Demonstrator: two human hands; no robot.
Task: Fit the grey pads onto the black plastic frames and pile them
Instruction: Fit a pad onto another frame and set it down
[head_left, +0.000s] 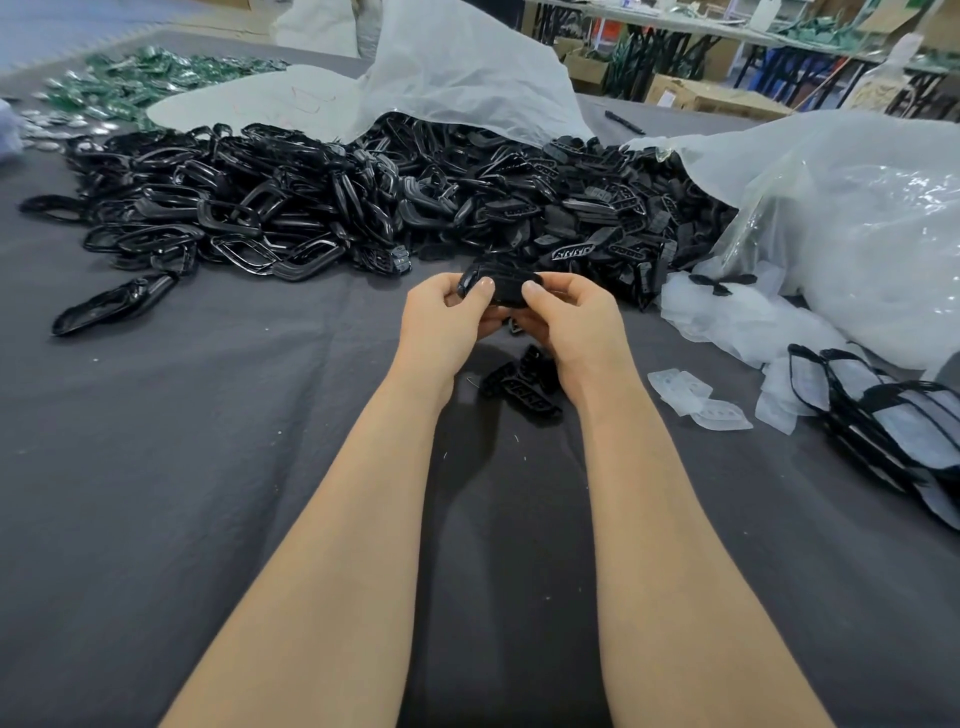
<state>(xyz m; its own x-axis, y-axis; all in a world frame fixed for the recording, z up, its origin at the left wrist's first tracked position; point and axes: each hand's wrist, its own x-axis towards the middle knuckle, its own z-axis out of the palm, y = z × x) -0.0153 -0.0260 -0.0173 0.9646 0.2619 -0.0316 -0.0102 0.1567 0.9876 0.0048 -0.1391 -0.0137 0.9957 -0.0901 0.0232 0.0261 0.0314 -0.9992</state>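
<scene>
Bright, even, diffuse light falls from overhead. The dark grey cloth-covered bench carries one soft shadow at 6 o'clock. Glints speckle the heap of glossy black plastic frames at 10 o'clock, and glare whitens the crinkled clear plastic bag at 3 o'clock. Wide-angle distortion bends the edges, and the background at 1 o'clock is soft.

No legible text, label, brand, number or sign anywhere. Only faint reddish scribbles on the translucent white plastic sheet behind the heap of black plastic frames, too faint to read.
</scene>
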